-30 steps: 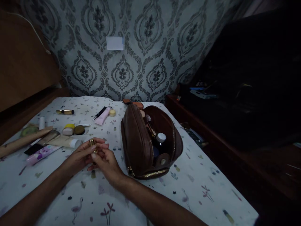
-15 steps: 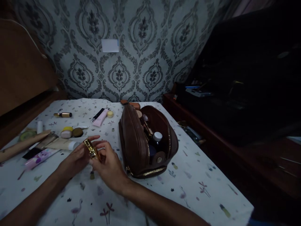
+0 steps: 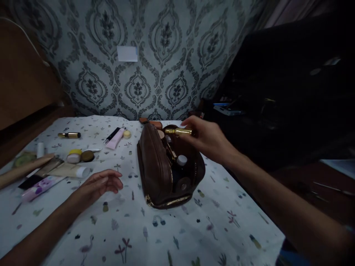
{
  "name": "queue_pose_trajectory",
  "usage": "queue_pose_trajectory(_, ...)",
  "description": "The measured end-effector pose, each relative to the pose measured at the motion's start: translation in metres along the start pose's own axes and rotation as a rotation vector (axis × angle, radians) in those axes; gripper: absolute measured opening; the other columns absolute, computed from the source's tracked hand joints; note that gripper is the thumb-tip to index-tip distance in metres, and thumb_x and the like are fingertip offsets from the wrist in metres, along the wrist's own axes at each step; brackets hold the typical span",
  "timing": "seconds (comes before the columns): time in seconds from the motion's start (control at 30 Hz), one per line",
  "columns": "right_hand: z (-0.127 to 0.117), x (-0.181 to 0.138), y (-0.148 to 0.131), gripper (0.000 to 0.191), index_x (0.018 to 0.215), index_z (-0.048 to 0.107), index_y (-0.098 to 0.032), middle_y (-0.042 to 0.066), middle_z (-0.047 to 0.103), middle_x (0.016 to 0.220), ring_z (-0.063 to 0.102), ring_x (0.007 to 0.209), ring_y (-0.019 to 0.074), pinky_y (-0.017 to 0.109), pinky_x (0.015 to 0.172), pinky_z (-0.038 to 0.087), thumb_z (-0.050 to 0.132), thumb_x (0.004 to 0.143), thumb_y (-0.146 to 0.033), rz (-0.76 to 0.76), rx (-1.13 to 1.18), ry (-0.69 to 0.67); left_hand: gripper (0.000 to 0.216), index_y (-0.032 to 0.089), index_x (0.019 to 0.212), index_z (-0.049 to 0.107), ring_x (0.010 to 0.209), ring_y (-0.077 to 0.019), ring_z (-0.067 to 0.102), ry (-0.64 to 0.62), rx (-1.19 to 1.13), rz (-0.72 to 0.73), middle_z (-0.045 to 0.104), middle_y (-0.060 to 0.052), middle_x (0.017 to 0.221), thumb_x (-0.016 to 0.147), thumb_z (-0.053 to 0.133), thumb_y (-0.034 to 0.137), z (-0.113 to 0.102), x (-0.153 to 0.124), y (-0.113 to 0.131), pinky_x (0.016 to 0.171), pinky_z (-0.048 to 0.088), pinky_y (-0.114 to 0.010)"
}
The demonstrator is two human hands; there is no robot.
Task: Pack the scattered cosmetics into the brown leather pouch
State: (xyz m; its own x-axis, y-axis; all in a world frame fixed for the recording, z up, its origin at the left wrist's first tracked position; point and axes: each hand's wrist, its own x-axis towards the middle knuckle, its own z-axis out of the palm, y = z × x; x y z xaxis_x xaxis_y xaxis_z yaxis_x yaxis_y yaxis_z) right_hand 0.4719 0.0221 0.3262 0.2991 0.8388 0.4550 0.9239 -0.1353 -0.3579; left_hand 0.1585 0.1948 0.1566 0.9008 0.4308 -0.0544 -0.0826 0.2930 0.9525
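My right hand (image 3: 206, 138) is closed on a small gold tube (image 3: 177, 130) and holds it level above the open top of a brown zip-up pouch (image 3: 155, 166). Inside the pouch stand a dark bottle with a white cap (image 3: 182, 160) and other small items. My left hand (image 3: 98, 184) lies open and flat on the patterned cloth (image 3: 166, 236), left of the pouch, holding nothing.
Cosmetics lie scattered at the left: a pink tube (image 3: 41, 184), a cream tube (image 3: 70, 170), small round jars (image 3: 80, 156), a gold-and-black vial (image 3: 69, 135), a pink and black tube pair (image 3: 114, 136). Wallpapered wall behind, dark furniture to the right.
My right hand took the gold tube away from my left hand and carried it up and right to above the open pouch. My left hand opened and settled on the cloth.
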Motion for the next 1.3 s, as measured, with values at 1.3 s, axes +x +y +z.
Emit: queue_pose_trajectory(1.3, 0.043, 0.037, -0.007, 0.018, 0.099, 0.074, -0.01, 0.016, 0.074, 0.106, 0.07, 0.098, 0.0237, 0.025, 0.076, 0.046, 0.061, 0.088, -0.011, -0.209, -0.51, -0.768, 0.041, 0.017, 0.102, 0.077, 0.081, -0.0244, 0.066, -0.014, 0.07, -0.026, 0.073, -0.013, 0.086, 0.082, 0.072, 0.052, 0.004, 0.001, 0.002, 0.073, 0.051, -0.03)
